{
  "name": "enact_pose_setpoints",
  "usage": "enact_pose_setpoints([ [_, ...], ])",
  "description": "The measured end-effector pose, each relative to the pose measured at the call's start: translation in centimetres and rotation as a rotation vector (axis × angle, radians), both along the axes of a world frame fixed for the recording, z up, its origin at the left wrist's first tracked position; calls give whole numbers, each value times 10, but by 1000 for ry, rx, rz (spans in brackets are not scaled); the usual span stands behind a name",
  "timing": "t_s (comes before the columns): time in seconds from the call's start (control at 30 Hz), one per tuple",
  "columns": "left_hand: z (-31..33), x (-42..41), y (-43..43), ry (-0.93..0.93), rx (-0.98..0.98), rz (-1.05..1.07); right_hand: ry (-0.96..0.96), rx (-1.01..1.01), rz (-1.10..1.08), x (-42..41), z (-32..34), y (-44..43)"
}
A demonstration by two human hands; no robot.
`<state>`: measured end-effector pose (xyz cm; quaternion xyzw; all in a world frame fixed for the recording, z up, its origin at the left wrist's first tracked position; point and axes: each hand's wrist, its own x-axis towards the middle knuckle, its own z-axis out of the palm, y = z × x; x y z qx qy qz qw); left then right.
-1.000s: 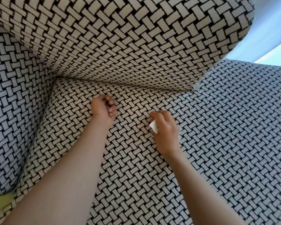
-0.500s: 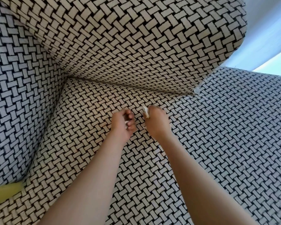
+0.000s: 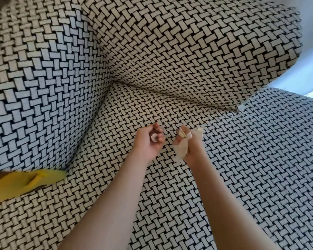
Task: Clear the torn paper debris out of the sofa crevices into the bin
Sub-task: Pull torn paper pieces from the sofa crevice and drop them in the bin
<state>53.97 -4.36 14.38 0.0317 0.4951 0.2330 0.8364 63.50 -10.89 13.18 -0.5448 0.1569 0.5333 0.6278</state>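
- Head view: both hands are held just above the sofa seat cushion [image 3: 251,159], centre of frame, near each other but apart.
- Right hand [image 3: 192,145]: fingers [image 3: 181,132] are closed on a bunch of torn paper [image 3: 183,150], which hangs below the fist w/ a ragged lower edge; more shows at the top right of the hand.
- Left hand [image 3: 148,141]: fingers are curled shut; a small pale bit [image 3: 154,137] is seen inside, prob. a paper scrap, but it cannot be told for sure.
- Step judged: gathering phase, debris collected in hand, not yet dropped in the bin.
- Bin is not seen in frame. A yellow object [image 3: 25,183] sits at lower left, wedged by the armrest [image 3: 43,87]; whether it is the bin cannot be told.
- Next move calls for: grip to be kept firm, scraps being light and loose, and carried to the bin; crevice [image 3: 170,94] under the back cushion [image 3: 188,51], upper centre, to be re-checked.
- A pale fleck [image 3: 241,107] is seen at the crevice's right end, poss. more paper.
- Materials: fabric is a coarse black/cream basket-weave, soft and padded; paper is thin, crumpled, frayed.
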Motion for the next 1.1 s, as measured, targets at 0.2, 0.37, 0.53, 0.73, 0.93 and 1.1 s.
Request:
enact_pose_setpoints([
  [0.2,20,-93,-11,-46,1,230,65,81,127,-70,6,11],
  [0.37,39,-156,-14,-30,39,311,133,56,232,-131,11,22],
  [0.53,56,-197,-16,-4,93,351,201,91,393,-185,15,29],
  [0.73,75,-239,-14,38,127,438,204,90,415,-237,31,40],
  [0.93,75,-282,-6,166,57,596,261,113,461,-271,27,45],
  [1.1,82,-294,0,297,61,566,307,141,455,-289,22,48],
])
